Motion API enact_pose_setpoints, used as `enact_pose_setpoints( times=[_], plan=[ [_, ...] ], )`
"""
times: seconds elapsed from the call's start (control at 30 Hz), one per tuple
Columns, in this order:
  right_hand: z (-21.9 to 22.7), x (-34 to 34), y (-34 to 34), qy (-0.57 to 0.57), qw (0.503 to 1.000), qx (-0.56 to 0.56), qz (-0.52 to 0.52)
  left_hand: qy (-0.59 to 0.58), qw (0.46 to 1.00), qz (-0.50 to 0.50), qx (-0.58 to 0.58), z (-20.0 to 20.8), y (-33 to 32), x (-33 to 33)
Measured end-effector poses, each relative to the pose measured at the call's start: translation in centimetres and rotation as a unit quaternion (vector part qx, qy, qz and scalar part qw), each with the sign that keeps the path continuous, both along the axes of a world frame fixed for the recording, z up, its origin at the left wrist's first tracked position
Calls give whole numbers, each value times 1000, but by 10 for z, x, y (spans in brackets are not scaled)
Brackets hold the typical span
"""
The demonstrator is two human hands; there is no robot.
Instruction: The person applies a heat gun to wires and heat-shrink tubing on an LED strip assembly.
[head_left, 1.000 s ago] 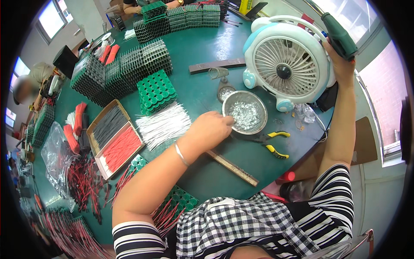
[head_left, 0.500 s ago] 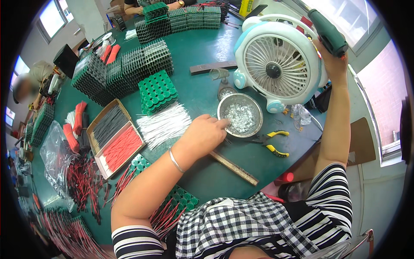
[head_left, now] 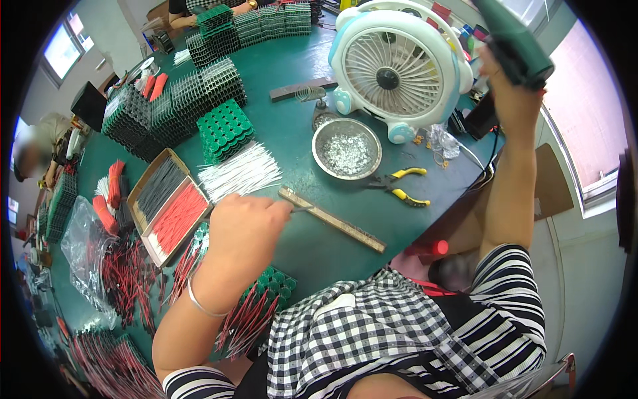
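Observation:
My left hand (head_left: pixel 249 225) is closed, with a thin metal tool (head_left: pixel 303 209), like tweezers, sticking out from its fingertips over a narrow wooden strip (head_left: pixel 339 225). Raised at the right beside the fan, my right hand (head_left: pixel 508 83) grips a dark green power tool (head_left: pixel 522 50) with a thick rounded body; its exact kind is unclear. A metal bowl (head_left: pixel 317 157) of silvery bits stands beyond the strip. Pliers with yellow and black handles (head_left: pixel 405 185) lie to the bowl's right. Below my left wrist are green round circuit boards (head_left: pixel 276 286) with red and black wires.
A white and blue fan (head_left: pixel 389 78) stands at the far right. A box (head_left: pixel 147 229) of red and black wires, white strips (head_left: pixel 240 171), stacked green boards (head_left: pixel 224 130) and dark racks (head_left: pixel 176 103) fill the left. Other people sit at the far and left sides.
My left hand has moved from the bowl's rim left and nearer me, now with the thin metal tool showing. The right hand still holds the raised power tool. The whole view has shifted slightly.

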State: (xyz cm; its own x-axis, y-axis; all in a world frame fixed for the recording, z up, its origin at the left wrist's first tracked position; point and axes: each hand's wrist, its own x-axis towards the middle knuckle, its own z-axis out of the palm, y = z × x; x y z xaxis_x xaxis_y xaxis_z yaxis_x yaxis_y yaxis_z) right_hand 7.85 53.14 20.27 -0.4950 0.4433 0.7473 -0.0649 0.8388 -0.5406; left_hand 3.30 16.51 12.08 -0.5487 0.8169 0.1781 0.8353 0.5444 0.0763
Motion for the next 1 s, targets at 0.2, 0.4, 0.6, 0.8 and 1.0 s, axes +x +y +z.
enact_pose_setpoints(
  times=[0.2, 0.4, 0.6, 0.8, 1.0],
  plan=[
    [-72, 47, -134, -21, 953, -85, 289, -223, 971, -7, 86, -9, -8, 55],
    [-102, 39, -215, -46, 937, 7, 346, -285, 942, -8, 177, -12, -11, 82],
    [-119, 29, -203, -115, 930, -58, 345, -94, 980, 116, 135, -20, -97, 95],
    [-93, 22, -157, -257, 894, -186, 316, 58, 946, 295, 118, -55, -184, 68],
    [-94, -5, -214, -298, 783, -343, 425, -99, 962, 208, 148, -51, -149, 45]
  ],
)
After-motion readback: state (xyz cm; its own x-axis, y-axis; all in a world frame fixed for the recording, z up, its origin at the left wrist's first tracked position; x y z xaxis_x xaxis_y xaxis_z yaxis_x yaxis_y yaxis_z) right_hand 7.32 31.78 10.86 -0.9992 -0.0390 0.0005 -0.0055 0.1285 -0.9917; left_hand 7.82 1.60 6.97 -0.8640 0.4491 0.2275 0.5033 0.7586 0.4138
